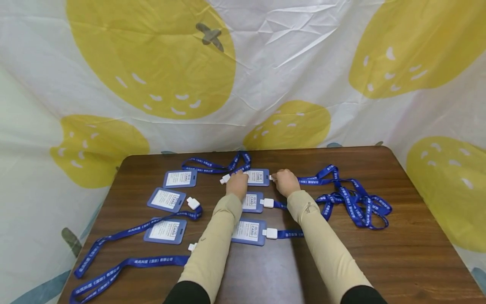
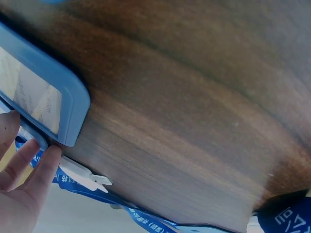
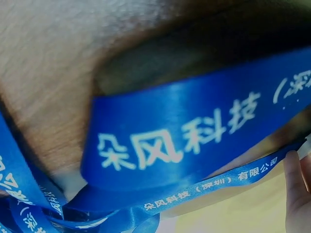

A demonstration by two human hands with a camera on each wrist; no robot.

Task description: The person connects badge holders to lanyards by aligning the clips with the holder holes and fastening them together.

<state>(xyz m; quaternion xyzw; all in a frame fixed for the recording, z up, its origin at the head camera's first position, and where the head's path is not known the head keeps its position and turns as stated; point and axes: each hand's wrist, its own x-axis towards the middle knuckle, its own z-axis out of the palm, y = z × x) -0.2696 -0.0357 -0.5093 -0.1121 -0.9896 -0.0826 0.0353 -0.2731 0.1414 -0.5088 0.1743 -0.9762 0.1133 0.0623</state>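
At the back of the table my left hand (image 1: pixel 237 184) holds the left part of a blue ID card holder (image 1: pixel 259 177). In the left wrist view, fingers (image 2: pixel 43 167) lie at that holder's edge, behind a nearer card holder (image 2: pixel 75 111). My right hand (image 1: pixel 285 182) pinches the white clip (image 1: pixel 271 178) of a blue lanyard (image 1: pixel 313 181) at the holder's slotted end. Whether the clip is hooked through the slot is hidden. From the fingers, the printed strap (image 3: pixel 214 187) runs left in the right wrist view; a closer loop (image 3: pixel 194 131) crosses in front.
Two card holders (image 1: pixel 252 202) (image 1: pixel 250 232) with lanyard clips at their ends lie nearer me, partly behind my left arm. Several holders (image 1: pixel 167 199) form a left column, with loose lanyards (image 1: pixel 129 231) around them. Tangled straps (image 1: pixel 357 202) lie right. A patterned cloth (image 1: pixel 288 63) hangs behind the table.
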